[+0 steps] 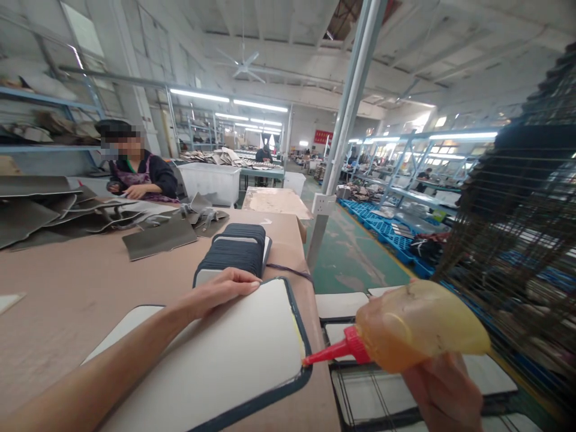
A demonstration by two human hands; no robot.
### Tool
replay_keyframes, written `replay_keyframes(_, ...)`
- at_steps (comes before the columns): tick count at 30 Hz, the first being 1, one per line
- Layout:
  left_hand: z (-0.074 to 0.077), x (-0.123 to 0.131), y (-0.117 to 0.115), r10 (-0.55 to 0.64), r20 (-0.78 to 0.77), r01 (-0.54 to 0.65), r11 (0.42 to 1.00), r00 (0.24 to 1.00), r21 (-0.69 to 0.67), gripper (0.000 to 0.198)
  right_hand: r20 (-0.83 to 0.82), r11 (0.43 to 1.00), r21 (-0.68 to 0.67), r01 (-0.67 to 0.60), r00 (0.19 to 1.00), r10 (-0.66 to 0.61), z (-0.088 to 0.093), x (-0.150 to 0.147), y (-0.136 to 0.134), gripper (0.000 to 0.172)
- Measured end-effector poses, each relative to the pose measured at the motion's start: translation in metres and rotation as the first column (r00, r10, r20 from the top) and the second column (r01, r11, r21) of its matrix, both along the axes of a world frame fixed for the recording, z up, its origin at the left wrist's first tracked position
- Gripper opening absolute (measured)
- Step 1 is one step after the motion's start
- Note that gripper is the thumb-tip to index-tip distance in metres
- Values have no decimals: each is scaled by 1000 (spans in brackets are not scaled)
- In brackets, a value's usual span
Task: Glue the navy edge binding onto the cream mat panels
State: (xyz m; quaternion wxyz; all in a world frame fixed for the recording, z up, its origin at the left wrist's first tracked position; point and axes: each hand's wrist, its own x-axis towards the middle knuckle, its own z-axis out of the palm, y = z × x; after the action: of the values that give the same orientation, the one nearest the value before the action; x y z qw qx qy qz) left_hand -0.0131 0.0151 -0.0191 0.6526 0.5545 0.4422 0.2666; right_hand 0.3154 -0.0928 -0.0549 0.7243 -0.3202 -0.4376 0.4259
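Observation:
A white panel [234, 342] with rounded corners and a dark blue border lies tilted at the table's right edge. My left hand [227, 285] pinches its far edge, the thumb on the white face and the fingertips partly hidden. In my right hand [443, 384] is a squeeze bottle [418, 324] of amber liquid, probably glue, held on its side. Its red nozzle [330, 353] points left, the tip at the panel's right border near the corner. A thin yellowish line runs along that border. Another white panel [128, 324] shows partly beneath my left forearm.
Behind the panel stands a stack of dark-edged pieces [234, 249]. Grey sheets [157, 234] are heaped at the table's far left, by a seated co-worker [139, 174]. More white panels [378, 390] lie below right. A metal post [335, 150] rises beyond the table's edge.

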Motion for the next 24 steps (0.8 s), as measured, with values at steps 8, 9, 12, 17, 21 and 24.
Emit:
replay_keyframes(8,-13,0,2,110,77,-111,994,991,12,31,-115,958,-64,281,951,-286,-3,-12,-7,63)
replay_keyframes(9,-15,0,4,129,89,-131,991,988,13,30,-123,955,-69,288,948,-294,-2,-13,-7,64)
replay_keyframes(12,-22,2,6,181,126,-182,983,975,-5,31,-150,945,-53,322,933,-326,1,-19,-8,65)
replay_keyframes(17,-25,7,7,231,181,-229,973,956,-35,36,-175,915,-17,402,900,-399,5,-27,-2,68)
replay_keyframes(21,-25,11,5,279,196,-272,960,940,-60,40,-118,938,14,346,932,-342,0,-25,1,51)
replay_keyframes(24,-25,12,4,306,209,-298,952,929,-70,41,-98,941,25,337,938,-333,-3,-23,3,54)
